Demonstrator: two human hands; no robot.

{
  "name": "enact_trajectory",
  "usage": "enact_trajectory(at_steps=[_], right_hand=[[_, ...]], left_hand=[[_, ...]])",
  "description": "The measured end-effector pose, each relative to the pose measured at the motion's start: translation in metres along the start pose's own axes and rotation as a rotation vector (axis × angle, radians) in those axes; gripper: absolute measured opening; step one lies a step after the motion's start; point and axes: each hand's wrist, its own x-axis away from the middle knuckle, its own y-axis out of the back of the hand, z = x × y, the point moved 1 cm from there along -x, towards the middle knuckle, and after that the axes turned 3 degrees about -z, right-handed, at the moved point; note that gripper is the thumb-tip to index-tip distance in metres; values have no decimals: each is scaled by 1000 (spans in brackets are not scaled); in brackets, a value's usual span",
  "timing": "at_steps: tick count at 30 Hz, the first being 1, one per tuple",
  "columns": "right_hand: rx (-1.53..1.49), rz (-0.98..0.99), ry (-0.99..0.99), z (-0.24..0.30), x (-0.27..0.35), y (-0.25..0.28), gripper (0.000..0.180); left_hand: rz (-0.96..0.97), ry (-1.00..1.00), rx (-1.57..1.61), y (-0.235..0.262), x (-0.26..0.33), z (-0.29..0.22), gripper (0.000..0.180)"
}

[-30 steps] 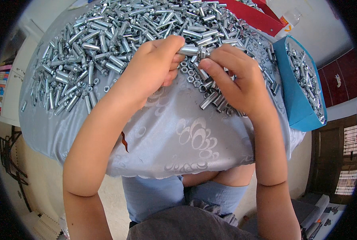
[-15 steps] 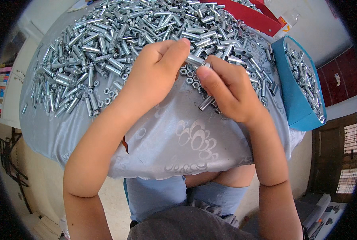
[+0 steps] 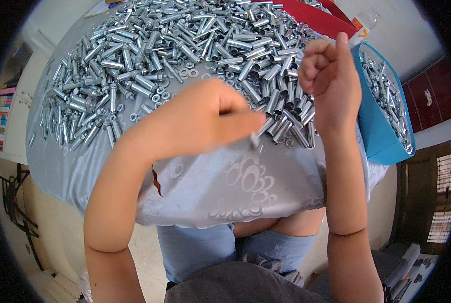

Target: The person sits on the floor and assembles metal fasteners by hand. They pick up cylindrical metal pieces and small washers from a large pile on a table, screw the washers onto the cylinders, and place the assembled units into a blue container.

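Note:
My left hand (image 3: 200, 118) is over the near part of the table, smeared by motion. Its thumb and fingers pinch a metal anchor bolt (image 3: 255, 139), of which only a short blurred end shows below the fingertips. Higher up on the right, my right hand (image 3: 331, 81) is raised beside the blue bin, thumb stretched up and fingers loosely curled. Nothing shows in that hand. Beneath and beyond both hands spreads a heap of silver metal sleeves and bolts (image 3: 200, 30), with loose nuts and washers (image 3: 184, 72) among them.
A blue fabric bin (image 3: 387, 151) filled with metal anchor bolts (image 3: 384, 96) stands at the table's right edge. Behind it are a red box (image 3: 319, 19) and a clear plastic bottle (image 3: 366, 22). A patterned grey tablecloth (image 3: 245, 177) hangs over the near edge above my legs.
The hands, earlier together on a metal sleeve, have parted. My right hand has risen toward the blue bin and loosened; my left has moved down and nearer with a metal piece.

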Motion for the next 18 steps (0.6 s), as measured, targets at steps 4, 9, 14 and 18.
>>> enact_trajectory(at_steps=[4,9,14,18], right_hand=[[-177,4,6,3,-6,9,43],[-313,49,-76,3,-8,10,39],[-303,17,-82,3,-7,11,33],[-254,16,-96,1,-5,7,30]], left_hand=[[359,114,-12,3,8,-7,42],[-671,-23,1173,47,-3,11,33],[-1020,-71,1596,67,7,50,27],[-1026,-69,1411,61,2,38,24]])
